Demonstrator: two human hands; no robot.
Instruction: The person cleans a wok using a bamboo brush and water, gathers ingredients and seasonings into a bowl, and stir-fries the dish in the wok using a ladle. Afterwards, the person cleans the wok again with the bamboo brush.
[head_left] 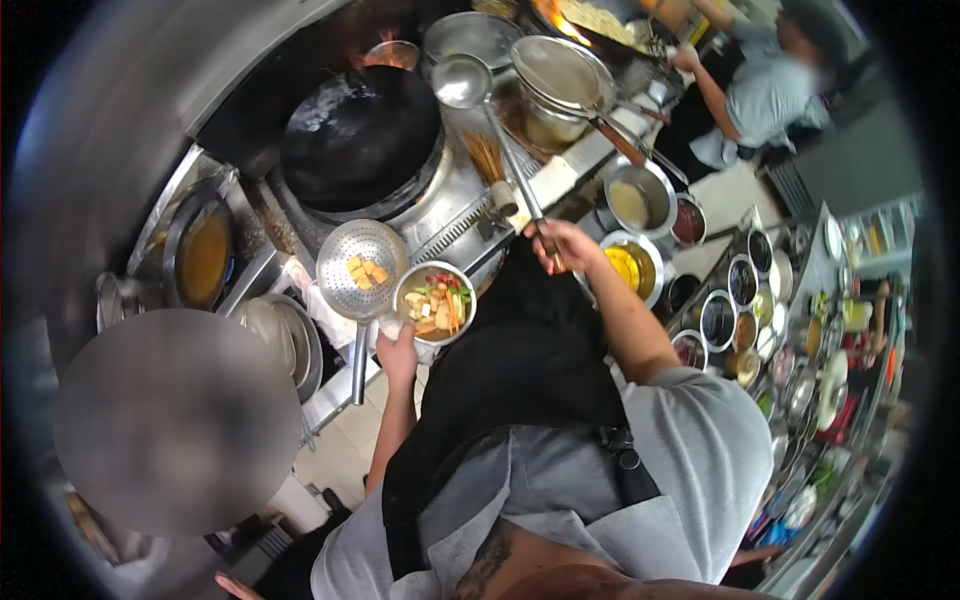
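Two things are being held: the left hand (398,352) is gripping a bowl (407,292) of vegetables (440,308) (just right of a strainer (343,292)), nearer than the wok (362,140); the right hand (562,246) is clasping a ladle (509,150).

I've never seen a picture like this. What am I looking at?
There's no robot: a person wears a camera on their head, looking forward and down, so this single picture shows roughly what they face. Their bare left hand holds a metal bowl of mixed cut food; the right hand grips a long ladle. On the steel cooking counter ahead are a dark wok and a bristle brush. A strainer with golden pieces is beside the bowl.
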